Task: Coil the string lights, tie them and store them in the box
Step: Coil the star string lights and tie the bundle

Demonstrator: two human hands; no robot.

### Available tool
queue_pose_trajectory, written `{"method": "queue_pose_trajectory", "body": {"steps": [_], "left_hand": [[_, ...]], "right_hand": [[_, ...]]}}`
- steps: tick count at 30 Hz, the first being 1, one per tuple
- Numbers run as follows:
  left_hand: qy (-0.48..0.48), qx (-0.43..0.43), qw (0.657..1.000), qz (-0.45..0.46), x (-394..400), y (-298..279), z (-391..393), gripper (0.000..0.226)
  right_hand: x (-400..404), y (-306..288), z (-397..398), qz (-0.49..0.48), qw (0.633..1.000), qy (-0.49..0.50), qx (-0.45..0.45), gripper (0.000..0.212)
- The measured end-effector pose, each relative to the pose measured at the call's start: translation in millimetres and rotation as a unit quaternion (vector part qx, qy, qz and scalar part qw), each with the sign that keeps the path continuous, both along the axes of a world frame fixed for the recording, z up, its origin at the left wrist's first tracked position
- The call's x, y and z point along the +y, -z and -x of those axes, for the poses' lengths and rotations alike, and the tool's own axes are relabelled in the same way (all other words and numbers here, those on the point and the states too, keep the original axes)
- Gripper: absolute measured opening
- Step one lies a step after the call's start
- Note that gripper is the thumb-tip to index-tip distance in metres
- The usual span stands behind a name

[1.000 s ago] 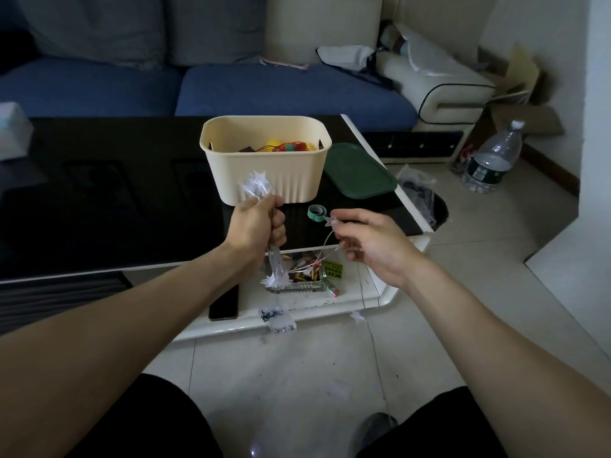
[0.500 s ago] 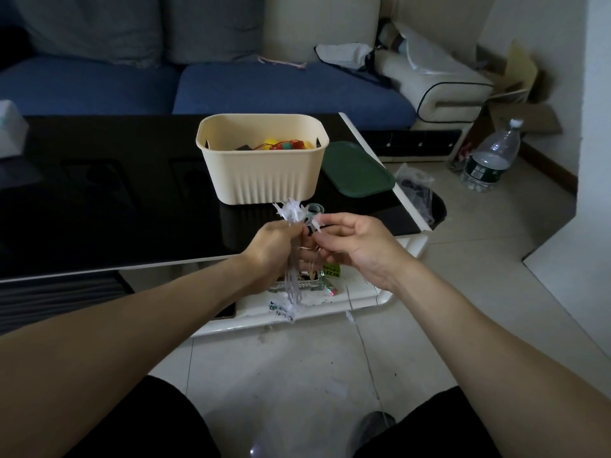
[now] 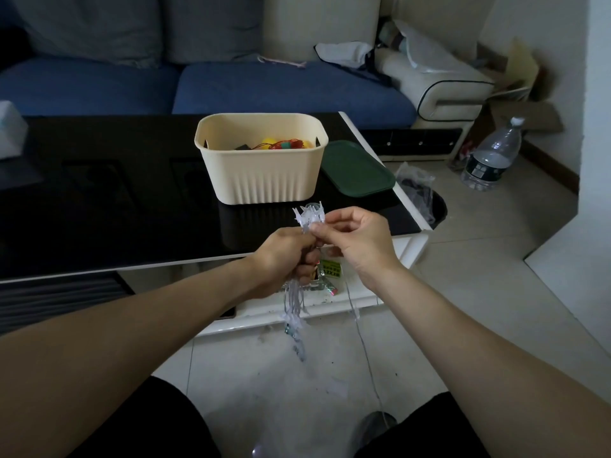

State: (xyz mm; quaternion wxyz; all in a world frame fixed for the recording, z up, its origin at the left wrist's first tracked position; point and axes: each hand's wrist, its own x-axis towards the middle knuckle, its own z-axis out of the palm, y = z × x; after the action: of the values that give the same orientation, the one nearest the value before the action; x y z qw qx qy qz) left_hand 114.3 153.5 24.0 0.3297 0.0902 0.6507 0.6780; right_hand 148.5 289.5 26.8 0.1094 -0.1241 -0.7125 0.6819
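Observation:
My left hand (image 3: 284, 256) grips a bundle of clear star-shaped string lights (image 3: 309, 217); stars stick out above the fist and loops hang below it. My right hand (image 3: 355, 241) touches the left one and pinches the wire at the top of the bundle. A loose strand of wire (image 3: 362, 342) trails from the hands down to the floor. The cream ribbed box (image 3: 264, 173) stands open on the black table just beyond my hands, with colourful items inside. Its dark green lid (image 3: 358, 175) lies flat to the right of it.
The black glass table (image 3: 109, 206) has a white lower shelf (image 3: 347, 292) holding a green packet and small items. A blue sofa stands behind. A water bottle (image 3: 492, 153) stands on the tiled floor at right, near a bin with a plastic bag (image 3: 420, 190).
My two hands came together and rose slightly in front of the box. The right hand closed in from the side and now pinches the wire at the bundle's top.

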Motion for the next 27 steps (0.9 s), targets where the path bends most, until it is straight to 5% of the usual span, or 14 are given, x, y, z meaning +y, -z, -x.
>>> {"method": "queue_pose_trajectory", "body": {"steps": [5, 10, 13, 21, 27], "left_hand": [[-0.020, 0.032, 0.999, -0.007, 1.4, -3.0, -0.2, 0.036], [-0.098, 0.082, 0.991, 0.025, 0.8, 2.7, 0.1, 0.036], [-0.143, 0.076, 0.986, 0.024, -1.1, 3.9, 2.2, 0.036], [-0.056, 0.110, 0.990, 0.061, -5.2, 1.8, 4.2, 0.036], [-0.095, 0.172, 0.976, 0.093, -4.8, 6.1, 1.5, 0.033]], "right_hand": [[-10.6, 0.0, -1.4, 0.005, 0.998, 0.030, -0.046, 0.024], [-14.3, -8.9, -4.6, 0.022, 0.992, -0.067, -0.101, 0.034], [-14.4, -9.2, -7.9, -0.002, 0.987, -0.124, -0.098, 0.017], [-11.4, -4.1, -6.0, 0.024, 0.999, 0.013, -0.038, 0.008], [-16.1, -1.8, -4.6, -0.039, 0.999, -0.007, -0.025, 0.011]]}}
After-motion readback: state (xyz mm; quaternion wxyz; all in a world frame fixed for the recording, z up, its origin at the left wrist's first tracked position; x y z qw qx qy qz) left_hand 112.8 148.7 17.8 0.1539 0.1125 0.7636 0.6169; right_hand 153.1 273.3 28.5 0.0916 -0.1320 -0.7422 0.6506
